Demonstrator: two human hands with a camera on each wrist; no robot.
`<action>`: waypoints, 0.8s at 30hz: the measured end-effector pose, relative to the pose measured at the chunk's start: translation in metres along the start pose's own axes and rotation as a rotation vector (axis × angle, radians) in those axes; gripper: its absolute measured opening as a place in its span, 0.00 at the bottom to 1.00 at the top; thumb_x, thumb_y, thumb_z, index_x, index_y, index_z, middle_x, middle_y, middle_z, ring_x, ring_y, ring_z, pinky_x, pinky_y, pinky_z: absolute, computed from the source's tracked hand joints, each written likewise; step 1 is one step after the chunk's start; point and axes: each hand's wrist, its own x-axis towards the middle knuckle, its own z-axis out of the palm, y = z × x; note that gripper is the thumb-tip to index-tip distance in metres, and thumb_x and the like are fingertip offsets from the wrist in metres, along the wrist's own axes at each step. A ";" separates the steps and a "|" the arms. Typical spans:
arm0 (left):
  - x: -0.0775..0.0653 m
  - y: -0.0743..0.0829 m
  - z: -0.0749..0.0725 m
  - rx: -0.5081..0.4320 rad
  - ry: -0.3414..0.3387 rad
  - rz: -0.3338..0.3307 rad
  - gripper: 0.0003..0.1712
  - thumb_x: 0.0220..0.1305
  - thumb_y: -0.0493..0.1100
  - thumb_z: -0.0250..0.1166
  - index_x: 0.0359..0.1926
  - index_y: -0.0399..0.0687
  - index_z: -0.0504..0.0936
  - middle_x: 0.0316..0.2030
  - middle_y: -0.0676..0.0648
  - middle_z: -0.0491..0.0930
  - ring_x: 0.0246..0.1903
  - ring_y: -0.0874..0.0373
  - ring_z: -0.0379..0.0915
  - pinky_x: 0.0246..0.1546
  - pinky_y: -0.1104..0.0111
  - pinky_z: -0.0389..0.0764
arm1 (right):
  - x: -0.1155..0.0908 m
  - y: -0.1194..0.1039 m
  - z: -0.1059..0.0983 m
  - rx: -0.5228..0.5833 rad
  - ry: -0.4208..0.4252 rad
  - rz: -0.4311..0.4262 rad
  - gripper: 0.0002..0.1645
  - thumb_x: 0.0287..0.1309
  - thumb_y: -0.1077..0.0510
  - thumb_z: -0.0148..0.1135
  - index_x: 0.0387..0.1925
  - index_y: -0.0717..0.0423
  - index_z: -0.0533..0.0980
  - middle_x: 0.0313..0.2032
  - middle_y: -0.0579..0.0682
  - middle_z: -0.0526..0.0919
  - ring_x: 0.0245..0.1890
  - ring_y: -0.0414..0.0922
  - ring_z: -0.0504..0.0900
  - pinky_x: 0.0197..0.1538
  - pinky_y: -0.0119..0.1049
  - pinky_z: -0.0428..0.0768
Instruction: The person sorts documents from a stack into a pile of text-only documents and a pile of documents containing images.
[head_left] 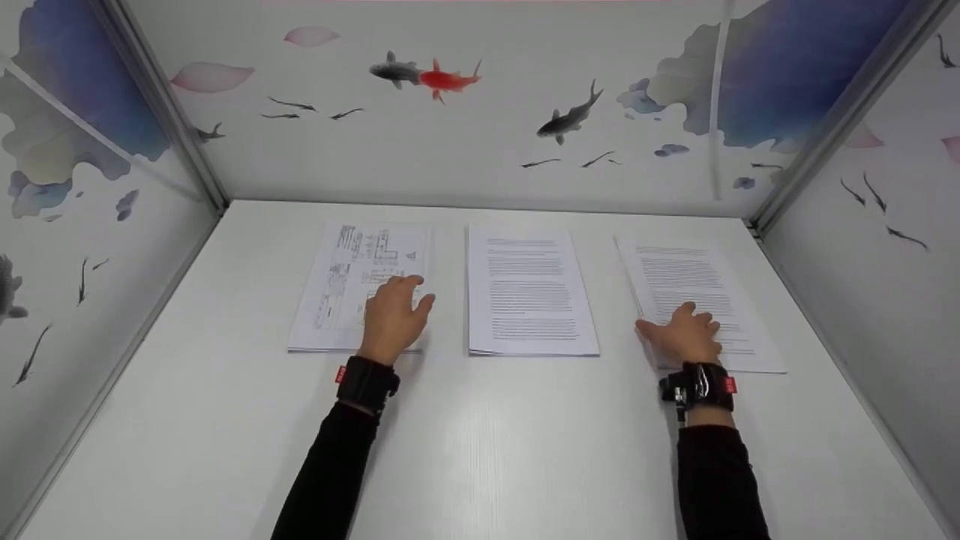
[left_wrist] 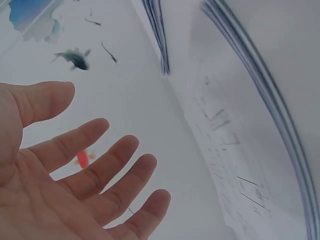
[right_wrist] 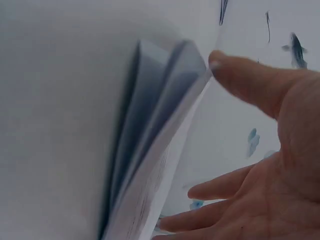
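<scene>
On the left lies a paper stack printed with technical drawings [head_left: 330, 289]. My left hand [head_left: 394, 319] hovers over its lower right part, and the left wrist view shows the fingers [left_wrist: 107, 165] spread and loosely bent, holding nothing. A stack of text pages [head_left: 679, 274] lies on the right. Over its near left part is my right hand [head_left: 681, 335], with the thumb [right_wrist: 240, 75] at the stack's left edge, seemingly touching it. The other fingers extend forward. In the right wrist view the edge sheets [right_wrist: 155, 100] stand slightly fanned apart.
Between the two hands lies another stack of text pages [head_left: 532, 300], its sheets slightly uneven at the near edge. The white table [head_left: 480, 442] is enclosed at the back and sides by panels [head_left: 450, 150] painted with fish and petals.
</scene>
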 end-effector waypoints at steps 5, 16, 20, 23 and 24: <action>-0.005 0.024 0.008 -0.035 -0.046 0.012 0.23 0.68 0.50 0.62 0.58 0.43 0.79 0.52 0.39 0.81 0.51 0.47 0.79 0.48 0.56 0.80 | -0.002 0.004 -0.005 -0.017 -0.116 -0.014 0.56 0.58 0.36 0.60 0.65 0.80 0.55 0.56 0.83 0.63 0.57 0.75 0.63 0.51 0.69 0.69; -0.005 0.042 0.017 -0.059 -0.112 0.000 0.23 0.69 0.50 0.61 0.59 0.43 0.79 0.51 0.40 0.82 0.49 0.49 0.80 0.46 0.57 0.81 | 0.007 0.017 -0.043 0.007 -0.202 -0.139 0.38 0.72 0.48 0.36 0.68 0.76 0.56 0.67 0.76 0.60 0.66 0.71 0.61 0.66 0.63 0.63; -0.006 0.041 0.018 -0.064 -0.136 0.005 0.22 0.69 0.50 0.61 0.58 0.44 0.79 0.50 0.40 0.82 0.48 0.49 0.80 0.45 0.57 0.81 | 0.008 0.021 -0.045 0.024 -0.145 -0.130 0.34 0.72 0.54 0.29 0.70 0.76 0.53 0.68 0.77 0.55 0.68 0.73 0.56 0.68 0.63 0.59; -0.005 0.039 0.019 -0.071 -0.145 0.007 0.21 0.69 0.50 0.61 0.57 0.43 0.79 0.50 0.40 0.82 0.48 0.49 0.80 0.45 0.57 0.81 | 0.008 0.022 -0.043 0.038 -0.113 -0.130 0.34 0.70 0.57 0.28 0.69 0.77 0.52 0.67 0.78 0.56 0.66 0.72 0.60 0.67 0.63 0.61; -0.005 0.039 0.019 -0.073 -0.149 0.005 0.21 0.69 0.50 0.61 0.57 0.43 0.79 0.50 0.40 0.83 0.48 0.49 0.80 0.45 0.57 0.81 | 0.008 0.022 -0.042 0.039 -0.107 -0.132 0.33 0.70 0.57 0.30 0.69 0.77 0.54 0.66 0.78 0.58 0.65 0.72 0.62 0.66 0.64 0.62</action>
